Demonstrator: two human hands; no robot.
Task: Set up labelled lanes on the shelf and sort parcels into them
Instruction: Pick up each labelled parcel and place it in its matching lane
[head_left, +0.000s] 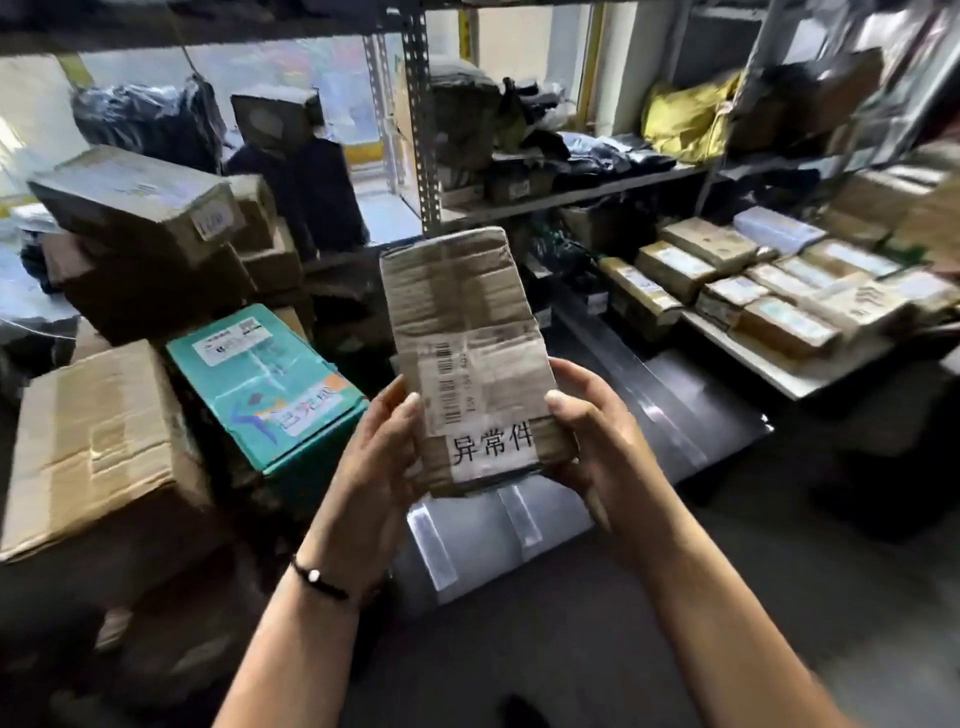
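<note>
Cardboard parcel (467, 353) upright in mid-air; left grip (379, 452) and right grip (587, 441) both clasp lower end only. Risk: top-heavy, may tip out. Beyond, shelf (571, 196) crowded, lane labels not discernible; missort likely.

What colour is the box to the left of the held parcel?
The box is teal green, seen in the head view.

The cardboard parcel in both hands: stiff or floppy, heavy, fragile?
Probably stiff: the parcel stands upright without sagging, though the left hand and right hand hold only its lower end. Likely light for its size, since that end hold seems enough. Its creased, dented cardboard may crush if squeezed hard.
</note>
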